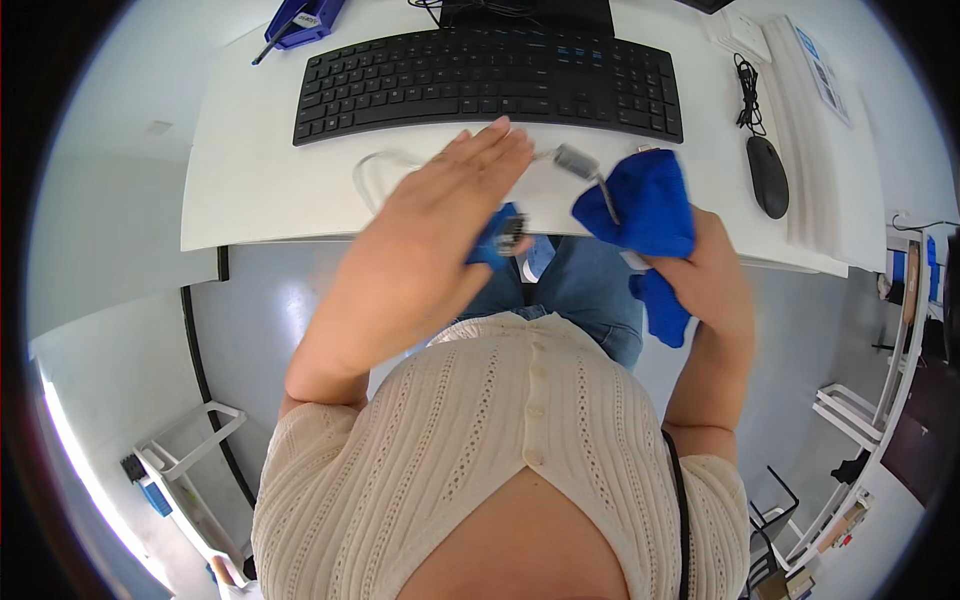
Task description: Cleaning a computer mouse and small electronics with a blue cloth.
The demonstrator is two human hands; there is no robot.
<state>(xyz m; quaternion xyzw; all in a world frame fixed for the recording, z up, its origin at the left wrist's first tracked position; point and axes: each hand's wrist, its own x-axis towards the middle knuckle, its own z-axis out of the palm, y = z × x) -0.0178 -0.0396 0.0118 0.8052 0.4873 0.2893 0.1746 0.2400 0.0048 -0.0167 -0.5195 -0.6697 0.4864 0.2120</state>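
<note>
My left hand (442, 210) is over the desk's front edge, just below the keyboard, its fingers together and stretched up to the right. A blue object with dark bristles, seemingly a small brush (501, 238), shows under its palm, held near the thumb. My right hand (697, 277) grips a blue cloth (652, 202), part of which hangs below the hand. A small white piece shows at the cloth beside the fingers. A cable with a grey cylindrical part (576, 161) runs between the hands, one end reaching the cloth; its pale loop (364, 184) lies left of my left hand.
A black keyboard (487, 82) spans the white desk (247, 195). At the right are a black mouse (767, 176) with its bundled cord, a white power strip (739, 34) and a stack of white foam sheets (810, 150). A blue bin (311, 22) with a pen stands back left.
</note>
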